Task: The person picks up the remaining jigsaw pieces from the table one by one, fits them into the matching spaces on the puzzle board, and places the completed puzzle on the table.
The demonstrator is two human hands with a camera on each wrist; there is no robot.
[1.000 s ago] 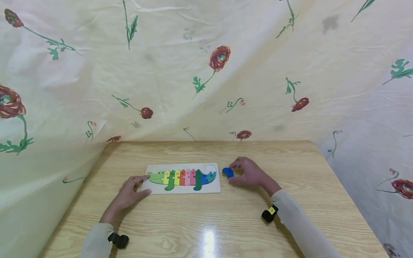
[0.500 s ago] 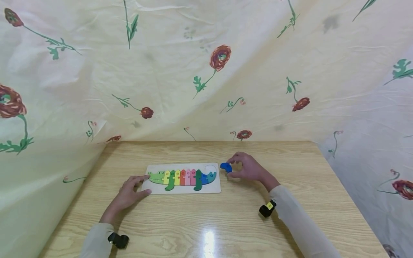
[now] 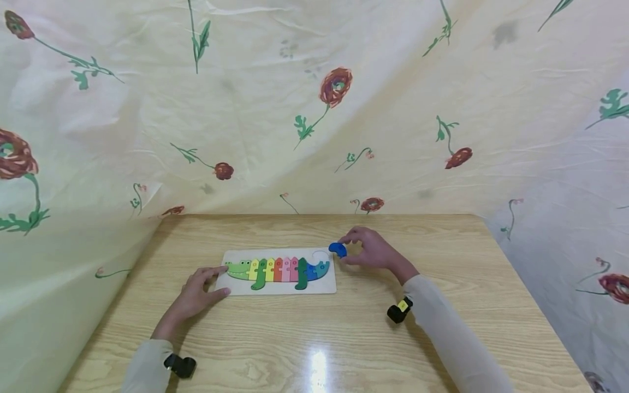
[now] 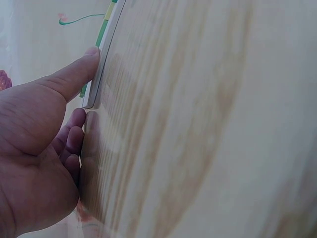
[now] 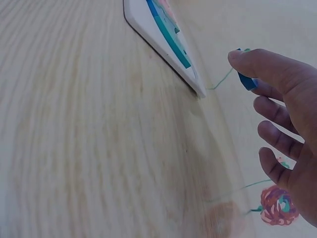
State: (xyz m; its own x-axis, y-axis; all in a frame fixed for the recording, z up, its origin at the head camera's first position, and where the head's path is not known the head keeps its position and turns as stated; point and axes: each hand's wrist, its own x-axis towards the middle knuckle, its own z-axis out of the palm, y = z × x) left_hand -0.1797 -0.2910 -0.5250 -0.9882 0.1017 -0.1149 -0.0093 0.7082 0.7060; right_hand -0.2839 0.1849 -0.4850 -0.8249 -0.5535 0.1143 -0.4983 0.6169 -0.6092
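Observation:
A white puzzle board point(image 3: 275, 289) lies flat on the table, bearing a row of coloured pieces that form a crocodile point(image 3: 275, 271). At its left end my left hand point(image 3: 194, 295) rests with the thumb and index finger spread, touching the board. The left wrist view shows the straight thumb point(image 4: 79, 74) against the board's edge. My right hand point(image 3: 371, 250) pinches a curved blue puzzle piece point(image 3: 337, 250) between thumb and fingers, at the board's far right corner. In the right wrist view the piece point(image 5: 246, 82) is raised above the table and partly hidden by the thumb. A curved outline point(image 3: 321, 255) shows by the tail.
The wooden table point(image 3: 314, 327) extends on all sides of the board. A cream flowered cloth point(image 3: 275, 109) hangs behind it and at both sides. Each wrist carries a small black camera, the left one point(image 3: 180, 366) and the right one point(image 3: 399, 310).
My right hand has lifted the blue puzzle piece and carried it left and farther back, to the board's far right corner. The left hand and the board have stayed in place.

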